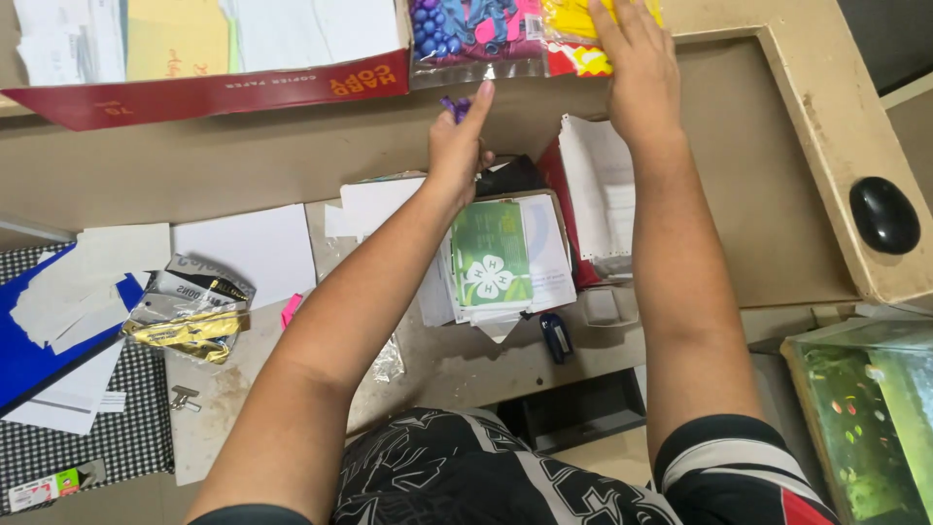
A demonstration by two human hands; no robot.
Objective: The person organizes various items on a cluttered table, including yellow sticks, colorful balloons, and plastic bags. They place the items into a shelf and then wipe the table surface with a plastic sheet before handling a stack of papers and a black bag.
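Observation:
My left hand (459,143) pinches a small purple balloon (453,105) between thumb and fingers, just below a clear plastic bag of mixed coloured balloons (474,34) at the top of the desk. My right hand (632,73) lies flat on a yellow balloon packet (573,24) next to that bag, fingers spread over it. Both arms reach forward over a pile of papers with a green leaflet (491,255) on top.
A red cardboard box lid (209,92) filled with papers sits at the top left. A black computer mouse (883,214) rests on the raised shelf at right. A foil packet (190,309), blue folder (19,355), stapler (555,336) and fish tank (865,418) surround me.

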